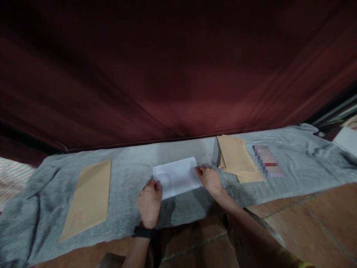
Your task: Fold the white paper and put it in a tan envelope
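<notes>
Two bare hands of ours hold one white sheet of paper point(178, 178) over the middle of a grey blanket point(131, 156). Our left hand point(150, 197) pinches the sheet's left edge, thumb and fingers brought together; our right hand point(209, 179) has its grip closed on the right edge. We wear a dark wristband point(143, 232) on the left wrist. Whether the sheet rests fully flat, we cannot tell. Well apart on our left lies a single brown envelope point(90, 197) with reddish print near its lower end. Just beyond our right hand we see a fanned pile of brown envelopes point(237, 154), overlapping, and beside it a blurred purplish item point(268, 162). Behind the blanket rises a dark red curtain point(178, 82); nearer us are tiles point(323, 219).
</notes>
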Demonstrator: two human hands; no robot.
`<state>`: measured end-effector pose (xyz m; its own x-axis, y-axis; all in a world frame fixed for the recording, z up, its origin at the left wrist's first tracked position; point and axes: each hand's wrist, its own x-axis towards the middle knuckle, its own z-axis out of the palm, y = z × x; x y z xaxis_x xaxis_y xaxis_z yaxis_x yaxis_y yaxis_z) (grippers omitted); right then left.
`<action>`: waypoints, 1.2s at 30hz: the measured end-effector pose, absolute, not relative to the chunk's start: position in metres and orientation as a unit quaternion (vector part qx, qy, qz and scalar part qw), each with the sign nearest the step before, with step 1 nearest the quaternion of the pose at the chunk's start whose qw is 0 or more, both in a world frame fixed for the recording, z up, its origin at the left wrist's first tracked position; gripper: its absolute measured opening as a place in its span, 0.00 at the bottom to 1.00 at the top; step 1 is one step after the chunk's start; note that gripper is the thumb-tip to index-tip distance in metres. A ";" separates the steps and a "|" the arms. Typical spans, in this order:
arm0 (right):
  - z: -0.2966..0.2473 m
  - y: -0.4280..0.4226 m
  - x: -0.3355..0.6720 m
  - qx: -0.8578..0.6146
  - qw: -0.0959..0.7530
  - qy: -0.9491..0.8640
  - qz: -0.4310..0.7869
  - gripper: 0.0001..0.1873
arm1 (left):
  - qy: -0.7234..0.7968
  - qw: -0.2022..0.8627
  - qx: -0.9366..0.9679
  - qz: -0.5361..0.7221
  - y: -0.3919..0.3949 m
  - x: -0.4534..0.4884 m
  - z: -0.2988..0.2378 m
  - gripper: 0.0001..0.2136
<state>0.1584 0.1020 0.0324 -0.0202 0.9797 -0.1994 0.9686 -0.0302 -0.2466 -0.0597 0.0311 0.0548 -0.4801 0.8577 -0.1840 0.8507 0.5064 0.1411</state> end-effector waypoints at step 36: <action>0.022 0.102 0.156 -0.707 0.000 -0.695 0.129 0.23 | 0.864 0.144 0.482 0.015 0.036 -0.063 0.056 0.18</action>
<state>0.1564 0.1021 0.0217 0.0006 0.9833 -0.1822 0.9833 -0.0337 -0.1786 -0.0633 0.0358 0.0558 -0.4947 0.8368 -0.2347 0.8281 0.5358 0.1647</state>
